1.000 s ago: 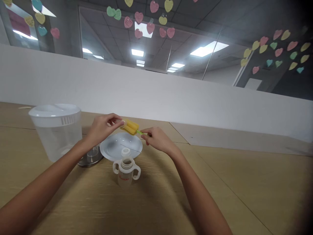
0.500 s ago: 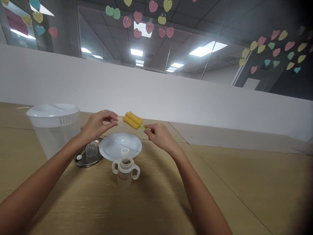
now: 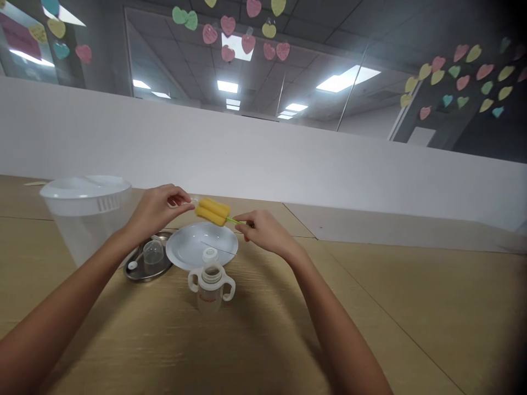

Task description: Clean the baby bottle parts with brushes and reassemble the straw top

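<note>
My right hand pinches the thin green handle of a yellow sponge bottle brush, held in the air over the bowl. The sponge end points left. Between the thumb and fingers of my left hand is a small clear piece at the sponge's tip; its exact kind is too blurred to tell. Beneath the brush, a white bowl has a thin stick across it. In front of it stands an open baby bottle with two white handles, and a small white-topped part is just behind the bottle.
Left of the bowl lies an oval metal tray bearing a clear cap and a small white-ended piece. A large translucent lidded bucket stands behind my left forearm. A low white wall closes off the wooden table's far side.
The brush and both hands have shifted slightly left, with the sponge a little lower. My hold on the brush and the clear piece stays the same.
</note>
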Demonstrator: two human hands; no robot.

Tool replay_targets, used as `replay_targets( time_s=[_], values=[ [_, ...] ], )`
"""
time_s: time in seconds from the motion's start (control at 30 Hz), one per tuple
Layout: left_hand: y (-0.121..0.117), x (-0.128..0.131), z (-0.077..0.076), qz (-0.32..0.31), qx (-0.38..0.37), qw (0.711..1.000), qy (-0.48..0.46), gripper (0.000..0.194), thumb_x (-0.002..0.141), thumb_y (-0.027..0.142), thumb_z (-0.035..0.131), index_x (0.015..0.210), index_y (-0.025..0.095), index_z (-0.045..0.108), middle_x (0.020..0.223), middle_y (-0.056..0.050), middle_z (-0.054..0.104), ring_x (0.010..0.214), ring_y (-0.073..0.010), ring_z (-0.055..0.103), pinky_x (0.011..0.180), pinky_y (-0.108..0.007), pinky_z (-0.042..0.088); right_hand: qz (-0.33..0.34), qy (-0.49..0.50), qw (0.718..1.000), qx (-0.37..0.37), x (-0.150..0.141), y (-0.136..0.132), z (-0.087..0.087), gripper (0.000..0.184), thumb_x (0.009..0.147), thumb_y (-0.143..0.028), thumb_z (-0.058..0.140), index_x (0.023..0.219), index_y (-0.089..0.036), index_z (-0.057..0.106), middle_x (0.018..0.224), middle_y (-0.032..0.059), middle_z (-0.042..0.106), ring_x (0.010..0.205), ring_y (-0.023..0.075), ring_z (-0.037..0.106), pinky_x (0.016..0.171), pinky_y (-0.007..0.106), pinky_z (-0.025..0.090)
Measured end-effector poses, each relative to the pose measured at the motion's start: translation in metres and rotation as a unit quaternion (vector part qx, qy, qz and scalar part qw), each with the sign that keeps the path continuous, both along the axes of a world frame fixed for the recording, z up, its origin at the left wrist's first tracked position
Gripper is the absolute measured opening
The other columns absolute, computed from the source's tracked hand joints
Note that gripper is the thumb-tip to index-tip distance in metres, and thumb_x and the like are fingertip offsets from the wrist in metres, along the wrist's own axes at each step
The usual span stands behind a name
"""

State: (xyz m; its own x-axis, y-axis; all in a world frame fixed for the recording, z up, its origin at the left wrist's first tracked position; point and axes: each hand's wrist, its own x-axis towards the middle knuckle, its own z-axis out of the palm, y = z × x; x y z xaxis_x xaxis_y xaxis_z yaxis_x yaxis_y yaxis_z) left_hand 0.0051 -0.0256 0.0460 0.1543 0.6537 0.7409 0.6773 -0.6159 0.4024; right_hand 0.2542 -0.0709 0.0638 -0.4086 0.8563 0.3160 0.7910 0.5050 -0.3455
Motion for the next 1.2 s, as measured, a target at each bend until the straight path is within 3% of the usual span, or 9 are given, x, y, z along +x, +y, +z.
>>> replay_targets(
  time_s=[0.1, 0.2, 0.37, 0.5, 0.57, 0.67, 0.73, 1.03, 1.2],
  values=[
    [-0.003, 0.001, 0.003, -0.060, -0.078, 0.995, -0.035, 0.035, 0.061, 0.050, 0.070, 0.071, 0.017, 0.066, 0.069, -0.003, 0.067, 0.065, -0.0148, 0.060, 0.062, -0.025, 0.051, -0.014, 0.001, 1.000, 0.018, 0.000, -0.003, 0.002, 0.029, 0.085, -0.021, 0.046, 0.101, -0.019, 0.070, 0.055, -0.0004, 0.058, 0.055, 0.0118, 0.050, 0.055, 0.022, 0.032],
    [-0.007, -0.002, 0.007, -0.078, -0.126, 0.988, -0.046, 0.033, 0.058, 0.046, 0.074, 0.069, 0.017, 0.066, 0.066, -0.003, 0.066, 0.064, -0.0150, 0.061, 0.060, -0.025, 0.051, -0.011, -0.006, 1.000, 0.021, 0.001, -0.004, 0.003, 0.028, 0.085, -0.021, 0.046, 0.098, -0.020, 0.071, 0.056, -0.0004, 0.058, 0.055, 0.0118, 0.050, 0.055, 0.022, 0.032],
    [-0.009, -0.020, 0.012, -0.118, -0.246, 0.955, 0.116, 0.020, 0.060, 0.039, 0.069, 0.068, 0.020, 0.066, 0.064, -0.001, 0.066, 0.061, -0.0152, 0.062, 0.053, -0.022, 0.046, -0.068, -0.021, 0.995, 0.076, 0.000, -0.001, 0.002, 0.029, 0.086, -0.022, 0.046, 0.101, -0.020, 0.070, 0.062, 0.0018, 0.061, 0.055, 0.0124, 0.049, 0.053, 0.023, 0.029],
    [-0.001, -0.035, 0.002, -0.015, -0.275, 0.930, 0.245, 0.004, 0.053, 0.023, 0.065, 0.055, 0.021, 0.063, 0.057, 0.000, 0.063, 0.054, -0.0154, 0.058, 0.046, -0.021, 0.036, -0.086, -0.010, 0.992, 0.090, 0.003, 0.004, 0.000, 0.029, 0.086, -0.022, 0.045, 0.102, -0.020, 0.069, 0.065, 0.0024, 0.063, 0.055, 0.0127, 0.048, 0.053, 0.023, 0.029],
    [0.007, -0.038, -0.007, 0.033, -0.323, 0.903, 0.282, 0.006, 0.047, 0.017, 0.065, 0.050, 0.020, 0.060, 0.052, 0.000, 0.062, 0.051, -0.0172, 0.057, 0.045, -0.023, 0.035, -0.082, -0.006, 0.993, 0.085, 0.004, 0.005, 0.000, 0.029, 0.086, -0.022, 0.045, 0.103, -0.020, 0.069, 0.064, 0.0021, 0.063, 0.055, 0.0128, 0.048, 0.053, 0.022, 0.030],
    [0.017, -0.037, -0.023, 0.062, -0.432, 0.853, 0.285, 0.008, 0.043, 0.015, 0.064, 0.045, 0.019, 0.057, 0.044, -0.001, 0.058, 0.048, -0.0202, 0.058, 0.047, -0.027, 0.040, -0.082, -0.009, 0.993, 0.081, 0.004, 0.004, 0.000, 0.030, 0.087, -0.023, 0.044, 0.104, -0.020, 0.068, 0.063, 0.0020, 0.063, 0.055, 0.0131, 0.050, 0.055, 0.023, 0.031],
    [0.022, -0.034, -0.032, 0.073, -0.473, 0.835, 0.272, 0.010, 0.041, 0.013, 0.063, 0.040, 0.018, 0.054, 0.041, -0.002, 0.056, 0.048, -0.0217, 0.058, 0.049, -0.030, 0.044, -0.084, -0.014, 0.994, 0.074, 0.004, 0.003, 0.002, 0.030, 0.087, -0.023, 0.045, 0.105, -0.020, 0.068, 0.063, 0.0020, 0.063, 0.055, 0.0133, 0.050, 0.055, 0.023, 0.032],
    [0.040, -0.033, -0.060, 0.074, -0.524, 0.810, 0.254, 0.015, 0.040, 0.014, 0.065, 0.035, 0.017, 0.051, 0.038, -0.005, 0.054, 0.048, -0.0223, 0.058, 0.053, -0.035, 0.049, -0.091, -0.022, 0.994, 0.057, 0.003, 0.001, 0.004, 0.030, 0.087, -0.022, 0.045, 0.107, -0.018, 0.067, 0.064, 0.0027, 0.065, 0.056, 0.0139, 0.053, 0.056, 0.023, 0.033],
    [0.042, -0.032, -0.064, 0.079, -0.531, 0.802, 0.264, 0.013, 0.040, 0.016, 0.067, 0.039, 0.017, 0.054, 0.037, -0.004, 0.054, 0.045, -0.0226, 0.058, 0.051, -0.036, 0.050, -0.092, -0.022, 0.994, 0.057, 0.003, 0.001, 0.004, 0.030, 0.087, -0.022, 0.044, 0.107, -0.018, 0.067, 0.062, 0.0025, 0.065, 0.059, 0.0147, 0.055, 0.057, 0.023, 0.034]
  ],
)
